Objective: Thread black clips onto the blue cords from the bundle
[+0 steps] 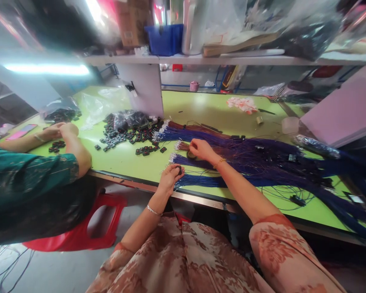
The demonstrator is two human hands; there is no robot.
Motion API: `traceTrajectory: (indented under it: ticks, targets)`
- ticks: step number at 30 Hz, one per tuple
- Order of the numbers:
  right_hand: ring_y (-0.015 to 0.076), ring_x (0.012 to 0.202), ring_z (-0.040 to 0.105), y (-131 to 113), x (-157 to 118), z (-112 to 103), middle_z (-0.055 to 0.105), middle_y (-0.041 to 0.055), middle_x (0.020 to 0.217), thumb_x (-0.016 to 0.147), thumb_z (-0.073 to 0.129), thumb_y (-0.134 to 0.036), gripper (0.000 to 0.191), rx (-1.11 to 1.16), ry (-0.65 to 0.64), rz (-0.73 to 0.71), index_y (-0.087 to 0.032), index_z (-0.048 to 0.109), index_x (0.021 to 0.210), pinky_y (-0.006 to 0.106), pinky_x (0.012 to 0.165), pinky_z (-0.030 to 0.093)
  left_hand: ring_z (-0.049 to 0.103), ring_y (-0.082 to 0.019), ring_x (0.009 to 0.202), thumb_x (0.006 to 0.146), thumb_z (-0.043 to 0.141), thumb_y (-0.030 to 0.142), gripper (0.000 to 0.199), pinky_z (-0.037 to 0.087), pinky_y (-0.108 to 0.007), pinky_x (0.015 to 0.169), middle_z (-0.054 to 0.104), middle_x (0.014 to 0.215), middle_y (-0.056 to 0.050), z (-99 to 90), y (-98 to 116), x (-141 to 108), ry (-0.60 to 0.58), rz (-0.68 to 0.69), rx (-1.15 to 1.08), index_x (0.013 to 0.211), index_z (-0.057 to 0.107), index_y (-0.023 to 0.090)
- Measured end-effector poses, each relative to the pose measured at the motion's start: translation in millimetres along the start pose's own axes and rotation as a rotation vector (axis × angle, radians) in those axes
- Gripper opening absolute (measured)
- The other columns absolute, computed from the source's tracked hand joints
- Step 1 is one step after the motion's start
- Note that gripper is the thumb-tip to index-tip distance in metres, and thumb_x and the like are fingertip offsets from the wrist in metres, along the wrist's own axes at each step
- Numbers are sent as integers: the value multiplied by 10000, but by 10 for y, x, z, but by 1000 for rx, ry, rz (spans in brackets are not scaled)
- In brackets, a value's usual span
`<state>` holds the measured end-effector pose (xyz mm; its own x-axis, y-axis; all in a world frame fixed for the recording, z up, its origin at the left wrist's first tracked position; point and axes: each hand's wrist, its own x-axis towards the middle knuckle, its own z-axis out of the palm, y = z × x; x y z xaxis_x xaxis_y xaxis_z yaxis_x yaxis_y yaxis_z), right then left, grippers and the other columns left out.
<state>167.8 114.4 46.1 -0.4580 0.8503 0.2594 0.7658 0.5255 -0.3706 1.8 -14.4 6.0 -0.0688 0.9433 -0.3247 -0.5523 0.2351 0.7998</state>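
My left hand (pixel 170 178) is closed on a small black connector (pixel 179 170) near the table's front edge. My right hand (pixel 201 149) is closed at the brown wires (pixel 183 145), its fingertips pinched together; what they hold is too small to make out. Bundles of blue wires (pixel 201 181) and purple-blue wires (pixel 186 160) lie across the table, with whitish tips pointing left. A dark round roll (pixel 190 155) sits just under my right hand. Left of the wires is a spread of small black connectors (pixel 144 151).
At the left a co-worker's hands (pixel 67 129) rest over the green table (pixel 125 160), near a phone (pixel 22 132). A shelf (pixel 201 60) with a blue bin (pixel 165 40) runs above. Behind stands a divider (pixel 146 87). A red stool (pixel 110 221) is below left.
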Motion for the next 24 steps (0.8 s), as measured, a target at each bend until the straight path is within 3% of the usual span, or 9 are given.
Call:
traceTrajectory:
  ticks: [6, 13, 18, 24]
  targets:
    - [111, 598, 445, -336, -20, 21, 588, 5, 695, 809, 469, -212, 126, 282, 30, -134, -165, 563, 738, 231, 588, 304, 662, -150, 772, 737, 656, 143, 151, 496, -419, 919, 683, 795, -69, 8, -16, -8, 17, 13, 12, 876, 600, 128]
    - [88, 567, 451, -372, -348, 91, 567, -21, 656, 757, 516, -216, 72, 527, 9, -88, -162, 552, 728, 204, 545, 326, 654, -156, 829, 758, 626, 133, 135, 490, -427, 934, 663, 827, -59, 64, 27, -8, -18, 64, -26, 891, 601, 137]
    - [79, 549, 433, -353, -569, 128, 553, -25, 634, 747, 555, -228, 88, 500, 13, -71, -162, 562, 689, 205, 534, 308, 647, -151, 843, 760, 595, 98, 114, 480, -422, 949, 650, 850, -63, 87, 4, 75, -10, 34, -81, 870, 607, 128]
    - [92, 567, 438, -363, -631, 114, 573, -14, 631, 753, 570, -235, 96, 404, -2, -77, -166, 583, 687, 217, 540, 286, 633, -131, 792, 757, 569, 74, 120, 490, -407, 933, 641, 816, -54, 95, -26, 95, -5, 7, -86, 857, 609, 125]
